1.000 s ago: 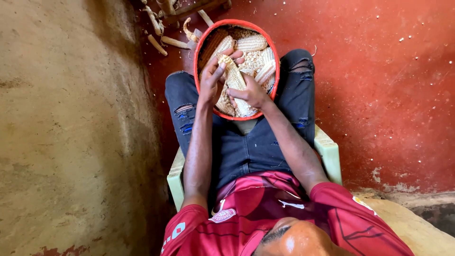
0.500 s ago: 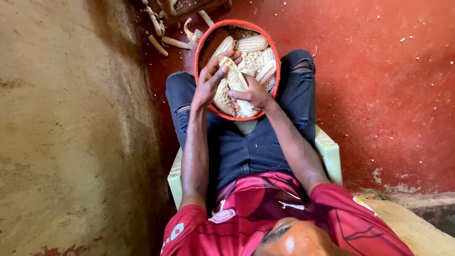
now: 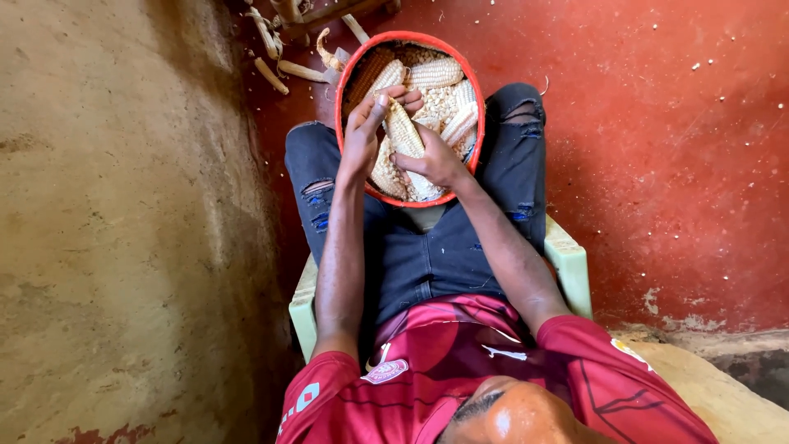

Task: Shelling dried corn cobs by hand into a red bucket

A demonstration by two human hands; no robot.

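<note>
Corn cob (image 3: 404, 130), gripped between left hand (image 3: 363, 136), right hand (image 3: 436, 160)

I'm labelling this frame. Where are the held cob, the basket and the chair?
Cob (image 3: 403, 131), head view, its middle.
Basket (image 3: 470, 90), head view, red rim.
Chair (image 3: 569, 263), head view, seat corner.

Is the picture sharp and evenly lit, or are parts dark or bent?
Head view: soft daylight, no glare; the hands and the corn cob in the red basket look sharp; deep shadow lies along the wall's foot at top left; the wide lens stretches the forearms and bends the edges.
</note>
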